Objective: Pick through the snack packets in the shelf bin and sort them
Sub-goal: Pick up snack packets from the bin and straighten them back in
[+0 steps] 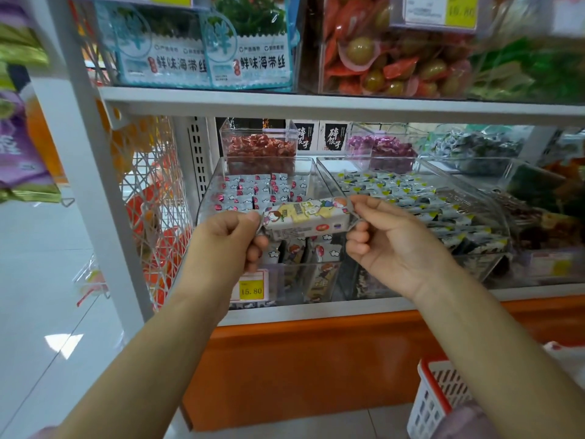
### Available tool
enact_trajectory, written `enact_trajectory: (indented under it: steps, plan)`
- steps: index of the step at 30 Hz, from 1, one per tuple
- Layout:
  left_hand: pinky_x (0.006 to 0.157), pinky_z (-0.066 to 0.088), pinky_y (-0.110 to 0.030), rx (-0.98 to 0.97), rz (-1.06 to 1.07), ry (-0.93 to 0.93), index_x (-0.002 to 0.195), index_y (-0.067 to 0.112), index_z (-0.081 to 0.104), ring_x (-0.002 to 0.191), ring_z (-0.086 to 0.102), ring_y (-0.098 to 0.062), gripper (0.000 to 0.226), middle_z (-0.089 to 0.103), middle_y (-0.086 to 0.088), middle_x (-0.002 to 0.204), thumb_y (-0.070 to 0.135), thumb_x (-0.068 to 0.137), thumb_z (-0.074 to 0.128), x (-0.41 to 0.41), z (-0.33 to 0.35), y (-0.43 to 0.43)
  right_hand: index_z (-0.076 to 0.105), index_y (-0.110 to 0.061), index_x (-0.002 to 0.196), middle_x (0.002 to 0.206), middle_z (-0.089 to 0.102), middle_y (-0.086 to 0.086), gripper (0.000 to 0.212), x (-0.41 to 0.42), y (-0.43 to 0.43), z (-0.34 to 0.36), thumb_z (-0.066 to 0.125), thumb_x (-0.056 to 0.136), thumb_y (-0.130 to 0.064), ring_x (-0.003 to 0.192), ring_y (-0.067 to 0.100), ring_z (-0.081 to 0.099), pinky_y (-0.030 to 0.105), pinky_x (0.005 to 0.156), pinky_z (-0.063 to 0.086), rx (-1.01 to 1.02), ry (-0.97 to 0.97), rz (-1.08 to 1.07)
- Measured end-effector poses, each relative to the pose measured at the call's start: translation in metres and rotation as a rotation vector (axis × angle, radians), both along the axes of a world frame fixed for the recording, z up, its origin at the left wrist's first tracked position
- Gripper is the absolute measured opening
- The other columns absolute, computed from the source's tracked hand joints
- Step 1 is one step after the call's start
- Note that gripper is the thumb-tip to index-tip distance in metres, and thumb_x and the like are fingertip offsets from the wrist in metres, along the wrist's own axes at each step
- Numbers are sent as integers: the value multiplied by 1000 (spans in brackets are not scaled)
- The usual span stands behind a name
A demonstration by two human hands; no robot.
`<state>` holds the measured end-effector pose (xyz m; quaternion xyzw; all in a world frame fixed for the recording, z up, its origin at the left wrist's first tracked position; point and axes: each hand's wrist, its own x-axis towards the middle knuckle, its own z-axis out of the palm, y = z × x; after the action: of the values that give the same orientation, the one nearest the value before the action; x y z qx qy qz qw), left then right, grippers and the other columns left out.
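Held packet: a snack packet with a yellow panel and cartoon figures, stretched level between both hands, above the front of the left clear bin.
Left hand: the left hand is closed, thumb and fingers pinched on the packet's left crimped end.
Right hand: the right hand is curled, thumb and forefinger pinched on the packet's right crimped end, the other fingers folded under.
Bin contents: rows of small silver packets with red and white marks lie flat at the back of the bin; more cartoon packets stand on end at the front, directly under the held one.
In the way: the held packet and both hands cover the middle of the bin; its clear front wall stands between the camera and the upright packets.
Price tag: a yellow label reading 15.80 on the bin's front, partly hidden by the left wrist.
Neighbouring bin: just to the right, a second clear bin filled with grey and yellow packets.
Behind: smaller clear boxes of red sweets and purple sweets.
Upper shelf: blue seaweed packs and a box of red packets with green fruit.
Left side: a white wire rack on the shelf post.
Floor: a red and white basket at lower right.
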<state>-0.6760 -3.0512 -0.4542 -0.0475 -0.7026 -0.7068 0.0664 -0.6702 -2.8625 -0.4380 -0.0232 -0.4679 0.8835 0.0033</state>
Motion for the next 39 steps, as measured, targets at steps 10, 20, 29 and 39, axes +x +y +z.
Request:
enact_trajectory:
  steps: [10, 20, 29, 39]
  plan:
    - [59, 51, -21, 86, -185, -69, 95, 18, 67, 62, 56, -11, 29, 60, 2, 70, 42, 86, 54, 0, 1, -1, 64, -4, 90, 47, 44, -1, 18, 0, -2, 0, 46, 94, -6, 38, 6, 40, 16, 35, 35, -223, -128, -32]
    - [63, 52, -16, 159, -139, 19, 88, 11, 67, 70, 68, -10, 28, 73, -2, 80, 32, 69, 64, -2, 1, -3, 66, -10, 81, 63, 61, 1, 21, 5, -3, -3, 70, 69, -27, 53, 9, 57, 21, 45, 47, 249, 44, -35]
    - [67, 54, -16, 305, -186, 45, 103, 9, 64, 76, 69, -13, 35, 73, -5, 81, 23, 71, 61, -1, 2, -3, 65, -4, 82, 66, 70, 7, 11, 6, -5, -3, 61, 87, -14, 54, 13, 64, 21, 46, 51, 189, 51, -102]
    - [65, 54, -18, 366, -139, 47, 92, 2, 59, 73, 69, -15, 10, 72, -8, 79, 9, 89, 52, 0, 3, -3, 65, -3, 82, 64, 69, 9, 16, 7, -5, -2, 65, 72, -15, 50, 12, 62, 18, 44, 50, -16, -73, 4]
